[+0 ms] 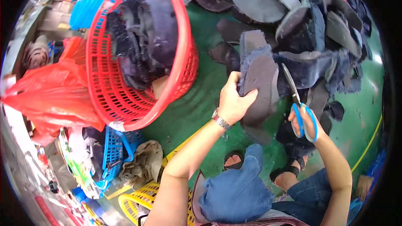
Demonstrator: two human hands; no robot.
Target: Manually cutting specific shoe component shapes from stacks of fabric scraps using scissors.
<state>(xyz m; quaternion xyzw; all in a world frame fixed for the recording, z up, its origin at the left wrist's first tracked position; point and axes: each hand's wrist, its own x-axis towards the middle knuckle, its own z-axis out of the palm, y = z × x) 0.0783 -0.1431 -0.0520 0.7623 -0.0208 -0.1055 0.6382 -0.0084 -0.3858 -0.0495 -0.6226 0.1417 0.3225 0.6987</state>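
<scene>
My left hand (pixel 236 100) is closed on a dark grey, sole-shaped piece (pixel 261 81) with a fuzzy bluish fabric edge, thumb on top and fingers behind it. In my right hand (pixel 314 125) are scissors (pixel 295 90) with blue handles, my fingers through the loops. Their blades point up and away, just right of the sole-shaped piece and apart from it. Beyond and right of the blades lies dark fuzzy fabric (pixel 307 67). More dark sole-shaped pieces (pixel 259 2) are heaped at the far right.
A red basket (pixel 186 29) holding dark pieces stands at the left. Beside it lies a red plastic bag (pixel 58 94). Nearer are a blue basket (pixel 111 152), a crumpled beige cloth (pixel 144 159) and a yellow basket (pixel 134 196). Yellow lines cross the green floor (pixel 184 119).
</scene>
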